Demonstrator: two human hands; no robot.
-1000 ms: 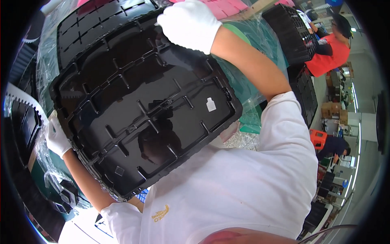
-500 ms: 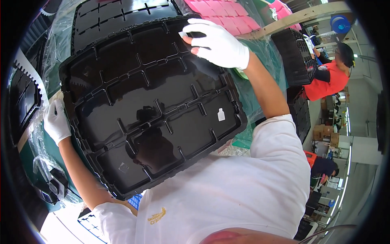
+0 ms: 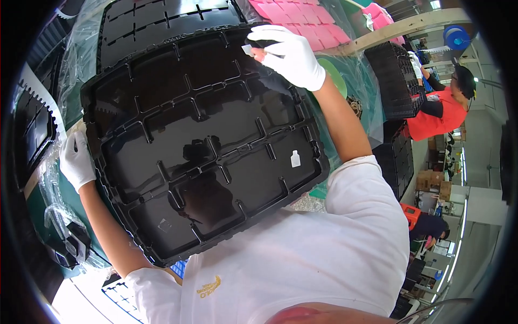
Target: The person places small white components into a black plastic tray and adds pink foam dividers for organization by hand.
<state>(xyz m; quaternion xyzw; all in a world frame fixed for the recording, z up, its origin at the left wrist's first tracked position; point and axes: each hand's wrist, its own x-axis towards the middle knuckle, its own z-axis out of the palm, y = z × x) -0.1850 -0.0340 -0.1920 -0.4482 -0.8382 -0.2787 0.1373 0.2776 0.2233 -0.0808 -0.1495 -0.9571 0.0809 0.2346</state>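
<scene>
We are looking down at a big black plastic tray (image 3: 199, 140), glossy and thin-walled, moulded into rectangular compartments split by raised ribs, its rim scalloped with small notches. It is being held up in front of our chest, tilted, above the green desk (image 3: 81, 70). A small white tag (image 3: 295, 159) is sitting in a compartment near its right edge.

Our left hand (image 3: 76, 160), in a white cloth glove, is gripping the tray's left rim, its fingers (image 3: 81, 143) curling round the edge and closing on it. Our right hand (image 3: 288, 54), gloved the same, is resting at the tray's top edge, fingers (image 3: 270, 33) bent and pinching a small pale piece (image 3: 247, 49) against the rim.

Behind the tray, a second black tray (image 3: 162, 21) of the same ribbed kind is lying on the desk under clear crinkled plastic film (image 3: 75, 54). A pink compartment tray (image 3: 294, 16) is lying beyond our right hand. To the right, a person in an orange top (image 3: 437, 116) is handling a stack of black trays (image 3: 396, 81).
</scene>
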